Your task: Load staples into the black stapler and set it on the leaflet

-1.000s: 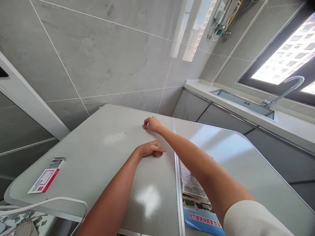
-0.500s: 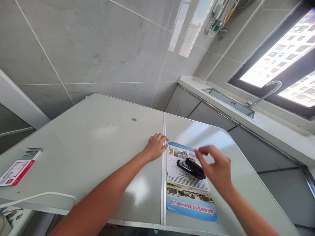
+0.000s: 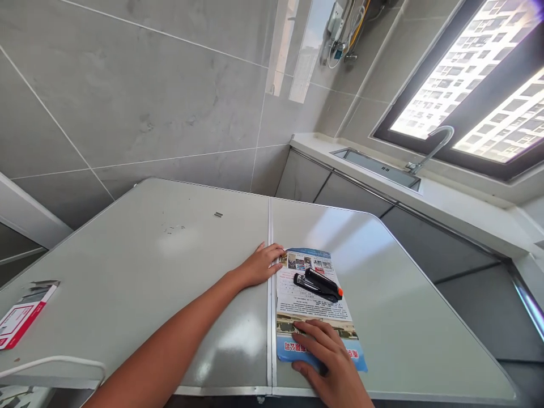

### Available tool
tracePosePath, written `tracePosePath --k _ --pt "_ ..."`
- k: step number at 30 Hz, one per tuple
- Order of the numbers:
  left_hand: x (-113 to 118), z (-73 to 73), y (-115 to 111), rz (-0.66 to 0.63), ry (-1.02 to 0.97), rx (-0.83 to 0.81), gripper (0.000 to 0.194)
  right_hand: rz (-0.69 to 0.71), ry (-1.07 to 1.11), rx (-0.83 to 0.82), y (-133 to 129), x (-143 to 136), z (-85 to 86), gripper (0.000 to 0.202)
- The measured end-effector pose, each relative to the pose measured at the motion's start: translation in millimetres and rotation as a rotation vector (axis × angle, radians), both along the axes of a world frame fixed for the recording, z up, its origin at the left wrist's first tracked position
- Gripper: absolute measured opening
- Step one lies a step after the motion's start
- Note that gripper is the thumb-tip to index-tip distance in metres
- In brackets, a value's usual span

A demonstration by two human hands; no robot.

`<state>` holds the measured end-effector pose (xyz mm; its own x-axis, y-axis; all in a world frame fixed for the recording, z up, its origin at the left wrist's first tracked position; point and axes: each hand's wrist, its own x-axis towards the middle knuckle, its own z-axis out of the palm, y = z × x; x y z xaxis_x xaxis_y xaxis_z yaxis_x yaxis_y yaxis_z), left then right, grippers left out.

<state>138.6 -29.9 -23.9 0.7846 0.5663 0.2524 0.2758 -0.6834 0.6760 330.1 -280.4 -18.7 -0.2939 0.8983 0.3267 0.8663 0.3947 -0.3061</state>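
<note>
A printed sheet (image 3: 314, 311) with blue ends lies on the right part of the grey table, beside the metal seam. On its upper half rests a black stapler (image 3: 318, 285) with an orange tip at its right end. My left hand (image 3: 261, 265) lies across the seam, its fingers apart and its fingertips at the sheet's upper left corner. Over the lower part of the sheet is my right hand (image 3: 329, 360), fingers spread and covering some of the red lettering. Neither hand holds anything.
Staple strips (image 3: 218, 215) and loose staples (image 3: 174, 228) lie on the table (image 3: 144, 283) left of the seam. At the far left is a red and white box (image 3: 23, 317), near a white cable (image 3: 55, 360). A sink (image 3: 380, 170) stands beyond, under the window.
My right hand has moved from beside the stapler down to the sheet's lower end, and its fingers have opened. My left hand stays by the upper left corner. The camera view has shifted.
</note>
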Motion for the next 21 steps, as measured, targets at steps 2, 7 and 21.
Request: tracePosePath --k 2,7,21 --pt "1.1 3.6 -1.0 -0.021 -0.093 -0.056 0.036 0.033 -0.011 0.032 2.8 -3.2 3.9 0.021" --pt "1.8 8.4 -3.5 -0.009 -0.178 -0.15 0.034 0.166 -0.122 0.153 3.4 -16.0 6.1 0.029" --pt "-1.7 9.2 -2.4 -0.066 -0.315 -0.313 0.039 0.045 0.015 0.34 2.0 -33.8 -17.2 0.026"
